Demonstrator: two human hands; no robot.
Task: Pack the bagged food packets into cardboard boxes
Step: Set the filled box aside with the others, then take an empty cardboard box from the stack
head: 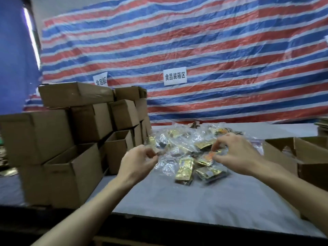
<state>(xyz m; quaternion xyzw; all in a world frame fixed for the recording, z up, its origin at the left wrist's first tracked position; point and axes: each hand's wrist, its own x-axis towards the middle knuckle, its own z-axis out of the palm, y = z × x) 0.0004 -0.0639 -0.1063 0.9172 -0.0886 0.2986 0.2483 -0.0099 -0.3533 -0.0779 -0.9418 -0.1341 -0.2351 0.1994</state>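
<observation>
- Our left hand (140, 161) and right hand (236, 151) reach over the grey desk (177, 201), fingers curled, each pinching an edge of one clear bag of packets (184, 166).
- It sits at the near edge of the bagged pile (186, 137), mid-desk.
- Open cardboard boxes (79, 132) stack left; another box (305, 157) sits right.
- A striped tarp (195, 50) with a white sign (174, 76) hangs behind.

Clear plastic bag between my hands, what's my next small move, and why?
Probably lift the clear plastic bag off the table: the left hand and right hand appear to pinch its edges, and an open cardboard box stands at right.
</observation>
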